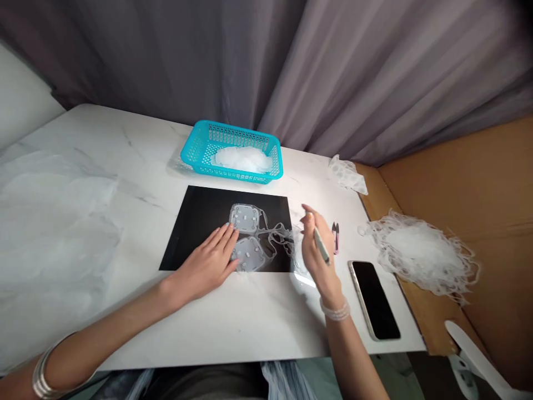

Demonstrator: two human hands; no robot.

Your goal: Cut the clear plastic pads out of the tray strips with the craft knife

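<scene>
My left hand (213,256) lies flat with its fingers stretched out. Its fingertips touch two clear, rounded-square moulded pieces, an upper one (245,218) and a lower one (249,254). Both rest on a black mat (200,214). Thin translucent strands (280,232) run from the pieces to the right, past the mat's edge. Over those strands my right hand (318,244) is closed round a slim, light-grey pen-like tool (322,246). The tool's working tip is hidden from view.
A turquoise basket (231,173) holding translucent pieces stands behind the mat. To the right are small snips (336,239), a phone (375,300), a crumpled clear bag (347,175) and a heap of translucent strands (425,253) by a cardboard box (470,189). Plastic sheeting (54,239) covers the left.
</scene>
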